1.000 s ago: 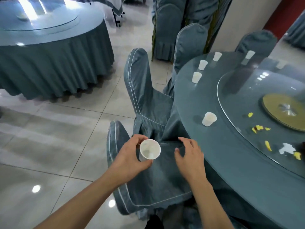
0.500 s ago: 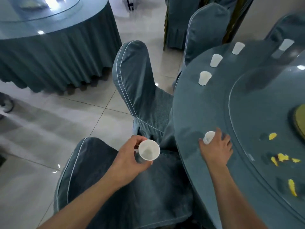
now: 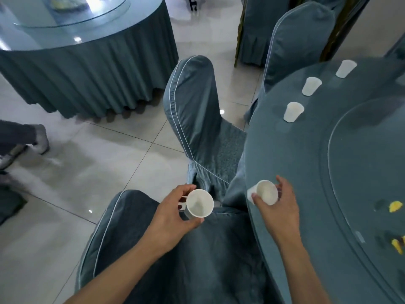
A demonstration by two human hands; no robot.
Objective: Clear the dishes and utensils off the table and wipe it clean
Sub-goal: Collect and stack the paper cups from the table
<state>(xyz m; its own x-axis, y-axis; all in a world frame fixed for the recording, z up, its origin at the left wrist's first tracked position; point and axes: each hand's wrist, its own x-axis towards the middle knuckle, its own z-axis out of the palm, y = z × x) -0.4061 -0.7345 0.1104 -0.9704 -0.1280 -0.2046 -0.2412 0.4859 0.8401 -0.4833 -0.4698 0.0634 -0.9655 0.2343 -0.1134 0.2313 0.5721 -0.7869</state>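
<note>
Half a second ago the right hand point(image 3: 276, 207) lay over a small white paper cup standing on the table; now that cup point(image 3: 264, 195) is off the cloth, tipped so its open mouth faces the camera, pinched between thumb and curled fingers just above the table's near edge. The left hand point(image 3: 169, 212) keeps its hold on a second white paper cup point(image 3: 198, 206), fingers and thumb wrapped round its wall, mouth also turned up toward the camera — it hangs over the seat of the nearest blue-grey covered chair point(image 3: 175, 255), just left of the table rim. The two cups are near each other but apart.

The round table draped in blue-grey cloth point(image 3: 291, 159) fills the right side. Three more small white cups stand upright along its far-left edge in a loose row: the nearest point(image 3: 293, 112), the middle one point(image 3: 311, 86) and the farthest point(image 3: 345, 68). A round glass turntable point(image 3: 372, 154) sits on the cloth, with yellow scraps point(image 3: 395, 206) scattered on its right part.

A second covered chair point(image 3: 197, 110) stands tucked beside the table beyond the hands. Another skirted round table point(image 3: 87, 69) stands at upper left on the pale tiled floor point(image 3: 87, 163) — at the left edge a person's leg and shoe point(image 3: 32, 137) are partly in view.
</note>
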